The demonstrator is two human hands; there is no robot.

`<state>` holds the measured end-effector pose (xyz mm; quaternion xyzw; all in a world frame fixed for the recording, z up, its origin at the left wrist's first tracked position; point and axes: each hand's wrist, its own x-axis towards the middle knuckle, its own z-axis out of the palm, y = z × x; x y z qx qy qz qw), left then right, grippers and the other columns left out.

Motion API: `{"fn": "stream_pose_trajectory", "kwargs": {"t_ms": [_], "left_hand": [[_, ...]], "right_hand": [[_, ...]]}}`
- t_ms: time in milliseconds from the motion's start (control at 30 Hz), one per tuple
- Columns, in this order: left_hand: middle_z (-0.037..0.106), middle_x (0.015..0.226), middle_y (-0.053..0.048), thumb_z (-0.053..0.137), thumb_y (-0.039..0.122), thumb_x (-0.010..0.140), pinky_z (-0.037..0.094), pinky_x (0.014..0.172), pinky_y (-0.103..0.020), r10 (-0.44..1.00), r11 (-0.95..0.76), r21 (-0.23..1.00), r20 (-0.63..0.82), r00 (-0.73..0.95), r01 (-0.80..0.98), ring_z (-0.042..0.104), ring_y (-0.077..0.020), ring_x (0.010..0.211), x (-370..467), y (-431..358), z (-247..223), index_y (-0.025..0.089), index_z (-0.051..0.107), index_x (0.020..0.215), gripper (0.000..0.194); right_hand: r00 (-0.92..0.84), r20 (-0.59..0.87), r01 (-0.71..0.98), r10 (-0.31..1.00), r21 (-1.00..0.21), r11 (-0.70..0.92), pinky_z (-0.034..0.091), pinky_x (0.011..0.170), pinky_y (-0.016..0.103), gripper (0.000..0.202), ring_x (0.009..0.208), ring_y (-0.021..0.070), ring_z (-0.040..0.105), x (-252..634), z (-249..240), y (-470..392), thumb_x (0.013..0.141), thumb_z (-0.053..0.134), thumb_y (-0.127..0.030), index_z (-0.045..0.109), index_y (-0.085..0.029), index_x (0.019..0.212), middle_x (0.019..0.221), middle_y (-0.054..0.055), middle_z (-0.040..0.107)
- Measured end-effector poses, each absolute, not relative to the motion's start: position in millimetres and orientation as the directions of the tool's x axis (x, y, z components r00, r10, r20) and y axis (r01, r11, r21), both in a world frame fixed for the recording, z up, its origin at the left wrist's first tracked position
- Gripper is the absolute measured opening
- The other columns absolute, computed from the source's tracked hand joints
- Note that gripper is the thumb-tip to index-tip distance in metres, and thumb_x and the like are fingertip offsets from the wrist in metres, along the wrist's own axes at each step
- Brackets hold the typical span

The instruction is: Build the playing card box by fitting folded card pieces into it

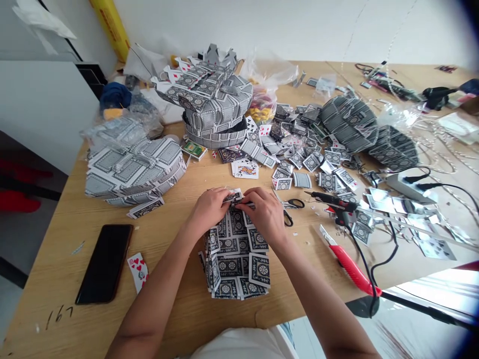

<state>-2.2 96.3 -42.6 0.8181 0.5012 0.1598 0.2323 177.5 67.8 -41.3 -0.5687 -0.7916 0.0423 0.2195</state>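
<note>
A boxy shape built of black-and-white patterned playing cards (229,267) lies on the table close to my body. At its far end both hands meet. My left hand (212,208) has its fingers closed on a playing card (236,194) at that end. Opposite it, my right hand (262,209) pinches the same spot, thumb and fingertips together on the card edge. The fingers partly hide this far end, so how the card is joined there cannot be seen. Scissors (288,217) with black handles lie just beyond my right hand.
A phone (105,264) and a ten of hearts (137,271) lie at left. Larger card-built shapes (130,164) stand behind. Loose cards (307,149) are heaped at the back. On the right lie a glue gun (335,202) with its cord, a red-handled cutter (350,264) and a power strip (409,187).
</note>
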Motion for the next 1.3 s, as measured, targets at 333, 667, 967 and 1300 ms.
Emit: {"fn": "stream_pose_trajectory", "kwargs": {"t_ms": [333, 667, 967, 1300], "left_hand": [[0.072, 0.11, -0.006, 0.062, 0.022, 0.086, 0.052, 0.089, -0.033, 0.902, -0.386, 0.595, 0.085, 0.423, 0.705, 0.067, -0.0224, 0.101, -6, 97, -52, 0.02, 0.069, 0.109, 0.025], [0.074, 0.108, -0.006, 0.058, 0.021, 0.089, 0.054, 0.088, -0.033, 0.902, -0.387, 0.569, 0.073, 0.425, 0.725, 0.069, -0.0222, 0.099, -4, 97, -48, 0.021, 0.069, 0.109, 0.023], [0.073, 0.11, -0.007, 0.059, 0.019, 0.087, 0.054, 0.088, -0.035, 0.896, -0.403, 0.551, 0.075, 0.437, 0.731, 0.068, -0.0237, 0.1, -5, 97, -52, 0.02, 0.069, 0.106, 0.021], [0.074, 0.104, -0.005, 0.064, 0.021, 0.084, 0.052, 0.089, -0.033, 0.909, -0.346, 0.585, 0.016, 0.415, 0.734, 0.068, -0.0224, 0.098, -5, 97, -48, 0.021, 0.069, 0.104, 0.02]], "right_hand": [[-0.354, 0.238, 0.878, 0.905, -0.249, 0.409, 0.035, 0.076, 0.033, 0.008, 0.086, 0.0205, 0.061, 177, -34, 64, 0.091, 0.063, -0.026, 0.068, -0.023, 0.087, 0.091, 0.002, 0.072], [-0.4, 0.259, 0.861, 0.879, -0.224, 0.457, 0.034, 0.076, 0.033, 0.014, 0.088, 0.0203, 0.059, 181, -35, 67, 0.094, 0.059, -0.029, 0.069, -0.024, 0.087, 0.089, 0.001, 0.072], [-0.378, 0.253, 0.89, 0.891, -0.166, 0.425, 0.035, 0.076, 0.034, 0.009, 0.088, 0.0224, 0.057, 176, -38, 67, 0.092, 0.058, -0.028, 0.065, -0.023, 0.088, 0.091, 0.005, 0.068], [-0.23, 0.232, 0.923, 0.945, -0.257, 0.288, 0.035, 0.072, 0.035, 0.023, 0.083, 0.025, 0.055, 166, -40, 73, 0.082, 0.06, -0.028, 0.056, -0.019, 0.103, 0.09, 0.008, 0.065]]}}
